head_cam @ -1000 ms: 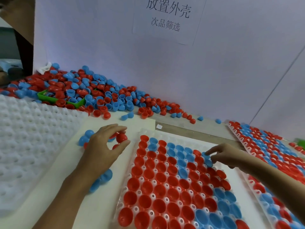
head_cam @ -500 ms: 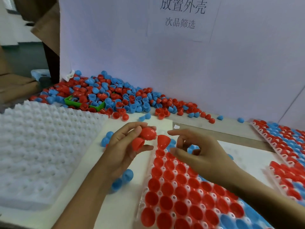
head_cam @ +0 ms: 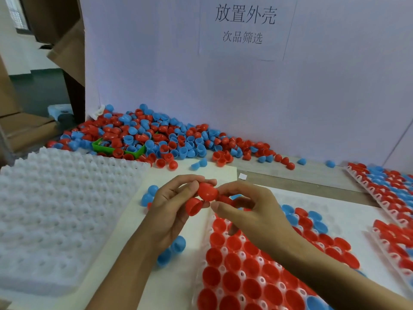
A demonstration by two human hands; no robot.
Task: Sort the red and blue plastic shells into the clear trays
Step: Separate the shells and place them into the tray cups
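Above the clear tray (head_cam: pixel 202 268), left hand (head_cam: pixel 172 209) grips two red shells (head_cam: pixel 207 191), dome up; right hand (head_cam: pixel 250 211) pinches another.

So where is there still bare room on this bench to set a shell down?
Free: the cream board between the white dimpled trays and the centre tray; that tray's empty far-right pockets; the bare bench strip behind it. Crowded: the shell pile along the wall and the full right-hand trays.
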